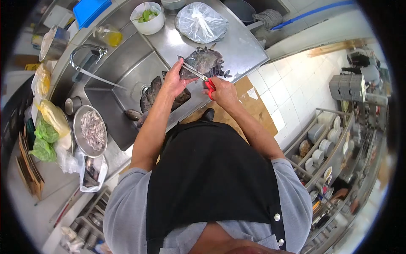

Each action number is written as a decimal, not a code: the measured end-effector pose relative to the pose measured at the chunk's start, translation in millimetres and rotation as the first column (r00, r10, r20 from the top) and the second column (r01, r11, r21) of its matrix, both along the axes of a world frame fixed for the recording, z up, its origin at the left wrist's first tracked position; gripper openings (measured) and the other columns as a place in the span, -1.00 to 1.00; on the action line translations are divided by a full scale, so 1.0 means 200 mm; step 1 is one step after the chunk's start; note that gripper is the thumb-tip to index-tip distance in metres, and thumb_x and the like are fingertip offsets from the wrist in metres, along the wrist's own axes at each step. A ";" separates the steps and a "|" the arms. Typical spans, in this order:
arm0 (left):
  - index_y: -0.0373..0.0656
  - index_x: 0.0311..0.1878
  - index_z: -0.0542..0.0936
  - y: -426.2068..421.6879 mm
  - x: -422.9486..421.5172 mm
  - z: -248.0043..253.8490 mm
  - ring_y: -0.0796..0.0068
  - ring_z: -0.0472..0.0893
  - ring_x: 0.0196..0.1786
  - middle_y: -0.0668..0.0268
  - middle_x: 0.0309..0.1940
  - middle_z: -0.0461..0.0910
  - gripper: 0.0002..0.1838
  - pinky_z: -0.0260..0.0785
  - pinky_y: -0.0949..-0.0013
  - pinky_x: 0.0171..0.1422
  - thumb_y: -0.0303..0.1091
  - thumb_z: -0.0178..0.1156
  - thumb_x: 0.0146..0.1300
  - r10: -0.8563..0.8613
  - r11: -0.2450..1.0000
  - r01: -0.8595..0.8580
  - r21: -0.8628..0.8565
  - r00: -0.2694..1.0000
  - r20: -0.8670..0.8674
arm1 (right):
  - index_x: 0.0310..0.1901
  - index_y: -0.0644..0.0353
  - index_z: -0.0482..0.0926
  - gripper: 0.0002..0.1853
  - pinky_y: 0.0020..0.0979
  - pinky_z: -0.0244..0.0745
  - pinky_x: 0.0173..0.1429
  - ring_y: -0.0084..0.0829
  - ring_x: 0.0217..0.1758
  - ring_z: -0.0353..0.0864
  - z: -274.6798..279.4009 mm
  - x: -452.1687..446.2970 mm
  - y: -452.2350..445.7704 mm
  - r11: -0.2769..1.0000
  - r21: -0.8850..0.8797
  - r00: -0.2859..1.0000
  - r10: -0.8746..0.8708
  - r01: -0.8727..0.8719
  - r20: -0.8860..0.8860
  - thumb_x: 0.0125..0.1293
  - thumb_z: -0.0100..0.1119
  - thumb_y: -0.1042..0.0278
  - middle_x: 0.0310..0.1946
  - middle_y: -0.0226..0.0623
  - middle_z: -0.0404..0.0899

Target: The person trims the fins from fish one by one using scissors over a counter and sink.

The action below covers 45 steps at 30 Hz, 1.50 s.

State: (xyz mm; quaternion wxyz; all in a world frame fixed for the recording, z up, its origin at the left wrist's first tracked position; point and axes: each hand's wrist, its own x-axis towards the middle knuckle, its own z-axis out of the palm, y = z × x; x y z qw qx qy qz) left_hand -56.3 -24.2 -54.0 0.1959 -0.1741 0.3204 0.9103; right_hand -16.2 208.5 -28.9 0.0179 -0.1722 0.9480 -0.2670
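A dark grey whole fish (204, 60) lies on the steel counter beside the sink. My left hand (174, 80) grips its near left end, fingers closed around it. In my right hand (224, 91) is a pair of scissors (210, 86) with red handles. Its blades stretch across the fish's near side toward my left hand; how far apart they are is hard to make out. Dark trimmed bits (220, 73) sit along the fish's right side. Several more dark fish (151, 96) are heaped in the sink (103, 99), below my left forearm.
A tied clear plastic bag (201, 24) and a white tub with green leaves (148, 26) stand behind the fish. Left of the sink are a faucet (101, 51) and a metal bowl of pale strips (77, 127). Cardboard (253, 106) covers floor at right, near dish shelves (311, 156).
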 end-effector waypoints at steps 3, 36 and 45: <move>-0.09 0.31 0.50 0.05 0.03 0.03 0.12 0.74 0.18 0.16 0.17 0.68 -0.66 0.66 -0.15 0.30 -0.13 0.08 0.65 0.097 0.993 -0.098 -0.065 0.995 -0.024 | -0.18 0.12 0.65 -0.53 0.00 0.61 -0.25 0.03 -0.29 0.77 0.04 -0.04 0.04 0.991 -0.113 0.997 0.073 -0.069 0.027 0.10 0.63 -0.06 -0.41 -0.07 0.72; -0.19 0.28 0.53 -0.06 -0.10 0.08 0.54 0.54 -0.59 0.03 -0.27 0.72 -0.69 0.23 0.60 -0.72 -0.29 0.13 0.58 -0.037 0.999 0.034 0.016 0.972 0.232 | 0.11 0.15 0.66 -0.17 -0.08 0.64 0.04 -0.05 -0.01 0.73 0.15 -0.26 0.25 0.970 0.018 0.970 0.243 -0.244 0.020 -0.14 0.72 -0.22 -0.13 -0.11 0.73; -0.35 0.13 0.53 -0.01 -0.08 0.00 0.60 0.49 -0.61 0.00 -0.23 0.71 -0.71 0.18 0.63 -0.75 -0.28 0.05 0.61 -0.023 1.000 0.025 -0.006 0.976 0.216 | 0.15 0.13 0.65 -0.13 -0.06 0.66 0.04 -0.07 0.01 0.72 0.07 -0.24 0.26 0.978 -0.008 0.978 0.209 -0.209 -0.021 -0.15 0.70 -0.25 -0.09 -0.19 0.73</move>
